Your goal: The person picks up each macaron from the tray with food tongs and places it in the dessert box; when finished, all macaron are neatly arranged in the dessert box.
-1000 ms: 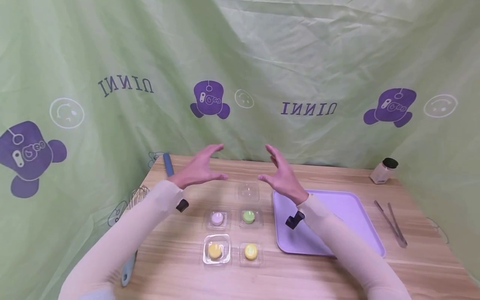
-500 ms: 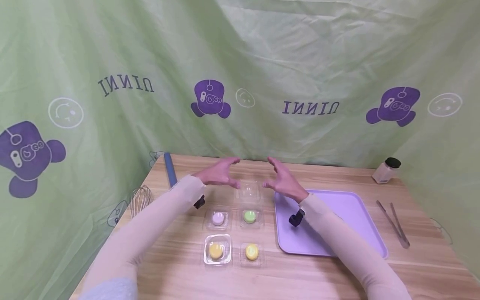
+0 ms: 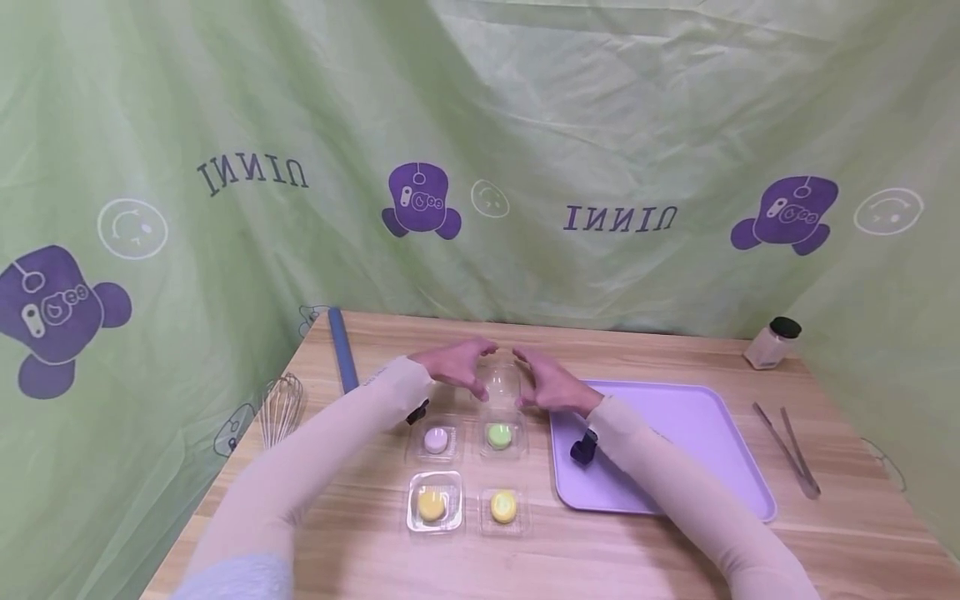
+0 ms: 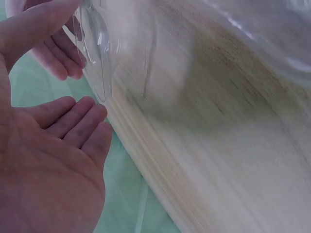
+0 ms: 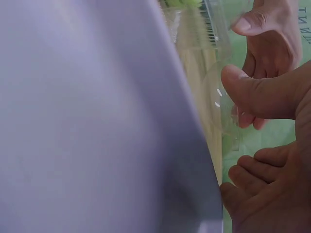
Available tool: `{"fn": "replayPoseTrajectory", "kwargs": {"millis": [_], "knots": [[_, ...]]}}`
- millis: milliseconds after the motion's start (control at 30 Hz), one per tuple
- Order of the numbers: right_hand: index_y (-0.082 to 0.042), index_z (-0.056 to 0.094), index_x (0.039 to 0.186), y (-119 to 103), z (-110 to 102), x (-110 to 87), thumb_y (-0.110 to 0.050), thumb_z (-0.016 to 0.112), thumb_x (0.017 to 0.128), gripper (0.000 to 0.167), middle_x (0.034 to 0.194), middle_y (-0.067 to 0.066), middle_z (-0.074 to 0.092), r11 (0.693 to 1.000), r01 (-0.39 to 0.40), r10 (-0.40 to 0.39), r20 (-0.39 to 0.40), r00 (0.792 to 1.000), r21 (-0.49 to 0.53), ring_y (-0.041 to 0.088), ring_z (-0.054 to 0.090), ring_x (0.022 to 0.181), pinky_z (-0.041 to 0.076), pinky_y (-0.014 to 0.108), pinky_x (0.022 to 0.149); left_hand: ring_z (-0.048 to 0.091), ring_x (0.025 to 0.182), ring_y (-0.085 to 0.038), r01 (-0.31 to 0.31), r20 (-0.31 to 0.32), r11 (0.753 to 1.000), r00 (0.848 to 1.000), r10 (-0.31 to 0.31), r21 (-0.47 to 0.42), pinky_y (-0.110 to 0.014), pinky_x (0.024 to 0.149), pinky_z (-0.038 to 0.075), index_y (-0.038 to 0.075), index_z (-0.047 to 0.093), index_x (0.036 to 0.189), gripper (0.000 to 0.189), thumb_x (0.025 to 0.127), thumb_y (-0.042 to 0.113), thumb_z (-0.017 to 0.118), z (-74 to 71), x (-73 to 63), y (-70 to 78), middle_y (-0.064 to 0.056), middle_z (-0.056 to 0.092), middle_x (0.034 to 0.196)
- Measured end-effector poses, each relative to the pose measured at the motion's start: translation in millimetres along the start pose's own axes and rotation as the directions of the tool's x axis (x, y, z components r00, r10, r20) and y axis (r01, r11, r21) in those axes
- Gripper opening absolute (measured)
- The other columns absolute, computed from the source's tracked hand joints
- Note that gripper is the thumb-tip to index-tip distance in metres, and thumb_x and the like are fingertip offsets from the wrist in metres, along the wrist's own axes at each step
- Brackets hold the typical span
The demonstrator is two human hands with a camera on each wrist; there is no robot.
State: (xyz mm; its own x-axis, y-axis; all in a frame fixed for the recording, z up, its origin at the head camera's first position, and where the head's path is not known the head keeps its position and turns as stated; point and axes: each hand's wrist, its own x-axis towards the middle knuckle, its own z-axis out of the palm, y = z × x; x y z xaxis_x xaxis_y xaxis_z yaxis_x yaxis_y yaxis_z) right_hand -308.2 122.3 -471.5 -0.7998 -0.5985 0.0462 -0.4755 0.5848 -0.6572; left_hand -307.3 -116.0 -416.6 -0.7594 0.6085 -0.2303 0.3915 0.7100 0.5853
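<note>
A clear plastic box (image 3: 501, 382) stands at the back of the wooden table, between the two hands. At its left side is my left hand (image 3: 456, 364), fingers and thumb spread apart. My right hand (image 3: 553, 383) faces it from the other side, over the back left corner of the lilac tray (image 3: 675, 396). In the left wrist view, the left fingertips (image 4: 99, 114) are close to the box's edge and curl round nothing. The right wrist view has the right thumb (image 5: 235, 80) overlapping the clear plastic, the other fingers loosely bent.
Nearer the front, clear boxes hold a lilac macaron (image 3: 436, 440), a green macaron (image 3: 498, 435), an orange macaron (image 3: 431, 503) and a yellow macaron (image 3: 503, 506). A whisk (image 3: 281, 408) and blue rod (image 3: 342, 350) lie left; tongs (image 3: 787, 450) and a black-lidded jar (image 3: 772, 343) right.
Both hands have come down and closer together, the left moving right and the right slightly left, to either side of the clear plastic box. The macarons stay in place.
</note>
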Motion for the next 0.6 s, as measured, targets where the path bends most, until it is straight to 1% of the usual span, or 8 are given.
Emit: {"fn": "replayPoseTrajectory", "kwargs": {"millis": [133, 233, 367, 600], "knots": [[0.005, 0.028, 0.155, -1, 4, 0.1, -0.012, 0.086, 0.074, 0.101, 0.159, 0.028, 0.036, 0.999, 0.024, -0.024, 0.010, 1.000, -0.027, 0.046, 0.038, 0.147, 0.032, 0.059, 0.124, 0.038, 0.149, -0.036, 0.019, 0.011, 1.000, 1.000, -0.019, -0.004, -0.049, 0.126, 0.033, -0.001, 0.027, 0.157, 0.101, 0.076, 0.016, 0.085, 4.1, 2.7, 0.6, -0.019, 0.036, 0.162], [0.006, 0.029, 0.154, -2, 6, 0.9, -0.012, 0.085, 0.075, 0.098, 0.158, 0.029, 0.038, 0.999, 0.032, -0.032, 0.020, 0.999, -0.038, 0.046, 0.041, 0.145, 0.033, 0.058, 0.123, 0.040, 0.148, -0.038, 0.020, 0.017, 1.000, 1.000, -0.019, -0.011, -0.049, 0.126, 0.033, -0.003, 0.030, 0.155, 0.100, 0.074, 0.013, 0.086, 7.2, 3.8, -0.7, -0.022, 0.038, 0.160], [0.006, 0.031, 0.154, -4, 8, 2.0, -0.012, 0.085, 0.076, 0.096, 0.156, 0.028, 0.041, 0.999, 0.028, -0.027, 0.024, 0.999, -0.038, 0.045, 0.043, 0.144, 0.034, 0.056, 0.123, 0.041, 0.147, -0.039, 0.018, 0.016, 1.000, 1.000, -0.018, -0.002, -0.048, 0.126, 0.033, -0.006, 0.031, 0.154, 0.100, 0.072, 0.012, 0.087, 10.0, 5.5, -2.6, -0.024, 0.040, 0.159], [0.005, 0.035, 0.152, -8, 7, 2.2, -0.013, 0.084, 0.078, 0.091, 0.153, 0.026, 0.046, 0.999, 0.015, -0.014, 0.012, 1.000, -0.035, 0.043, 0.049, 0.140, 0.040, 0.054, 0.120, 0.047, 0.143, -0.037, 0.033, -0.001, 0.999, 0.999, -0.033, 0.019, -0.047, 0.124, 0.037, -0.005, 0.038, 0.151, 0.094, 0.072, 0.008, 0.087, 11.8, 8.2, -2.8, -0.023, 0.046, 0.155]]}}
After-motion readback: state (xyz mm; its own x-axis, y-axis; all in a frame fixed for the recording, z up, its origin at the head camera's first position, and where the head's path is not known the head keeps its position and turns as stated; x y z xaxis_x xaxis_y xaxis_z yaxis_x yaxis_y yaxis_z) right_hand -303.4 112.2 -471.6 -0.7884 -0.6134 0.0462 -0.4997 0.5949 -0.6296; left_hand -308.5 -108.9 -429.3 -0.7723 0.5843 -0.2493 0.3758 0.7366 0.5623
